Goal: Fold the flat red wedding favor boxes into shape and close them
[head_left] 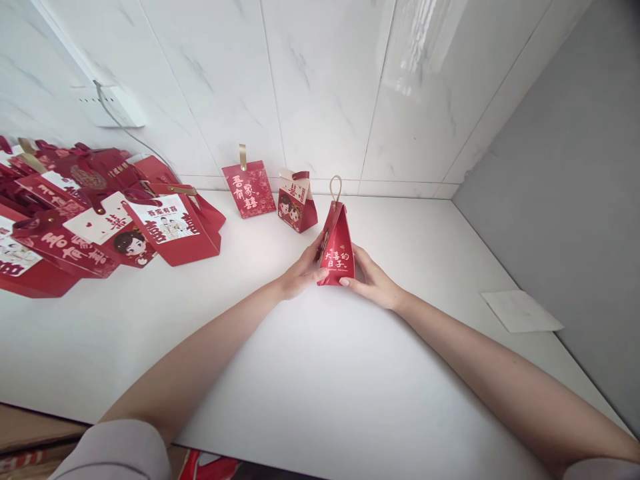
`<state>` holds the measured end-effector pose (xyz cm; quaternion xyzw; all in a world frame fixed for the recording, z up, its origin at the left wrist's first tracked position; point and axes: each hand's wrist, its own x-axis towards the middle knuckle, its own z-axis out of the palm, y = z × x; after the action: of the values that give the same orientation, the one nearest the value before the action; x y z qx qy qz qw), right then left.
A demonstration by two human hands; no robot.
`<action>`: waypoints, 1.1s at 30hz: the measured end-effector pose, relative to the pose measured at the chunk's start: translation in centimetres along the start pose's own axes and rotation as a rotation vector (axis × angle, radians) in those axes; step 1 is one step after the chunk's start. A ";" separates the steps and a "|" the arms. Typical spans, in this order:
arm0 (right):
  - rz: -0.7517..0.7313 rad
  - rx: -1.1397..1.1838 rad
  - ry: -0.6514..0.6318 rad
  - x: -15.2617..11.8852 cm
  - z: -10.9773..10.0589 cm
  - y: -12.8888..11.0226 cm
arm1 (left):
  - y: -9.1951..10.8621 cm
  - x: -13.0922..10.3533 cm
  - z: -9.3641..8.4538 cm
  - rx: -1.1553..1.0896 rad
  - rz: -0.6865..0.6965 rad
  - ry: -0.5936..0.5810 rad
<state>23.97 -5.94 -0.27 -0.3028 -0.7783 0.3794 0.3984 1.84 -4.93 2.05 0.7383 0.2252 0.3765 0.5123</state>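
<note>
A red gift box [340, 243] with a tapered top and a thin beige cord loop stands upright on the white table, its narrow side facing me. My left hand [303, 269] grips it from the left, thumb near the lower front edge. On the opposite side my right hand [373, 279] holds it, thumb at the bottom right corner. The fingers behind the box are partly hidden. Just behind and left stands a small gift box [293, 207] with cartoon faces and a dark red strap. Beyond it is a red gift box [249, 190] with a gold strap.
Many red and white gift boxes [175, 230] are heaped at the left. A cable runs down behind them from a wall socket [113, 107]. White paper [521, 311] lies by the right edge. Tiled wall [325, 87] borders the back, a grey panel [565, 173] the right.
</note>
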 end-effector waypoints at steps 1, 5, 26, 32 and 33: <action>-0.001 -0.007 0.000 0.0 0.0 0.0 | 0.0 0.0 0.0 0.011 0.001 0.007; -0.003 -0.006 -0.012 0.0 0.0 -0.1 | -0.4 -0.2 0.0 0.034 -0.027 0.053; -0.019 -0.029 -0.013 0.0 0.0 0.0 | -0.5 -0.4 -0.1 0.052 -0.037 0.067; -0.020 -0.031 -0.017 0.0 0.0 0.0 | -0.6 -0.5 -0.2 0.062 -0.039 0.069; -0.020 -0.032 -0.017 0.0 0.0 0.0 | -0.6 -0.5 -0.2 0.066 -0.039 0.068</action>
<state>23.99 -5.91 -0.24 -0.2981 -0.7905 0.3655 0.3906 1.40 -4.92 1.33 0.7370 0.2691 0.3835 0.4871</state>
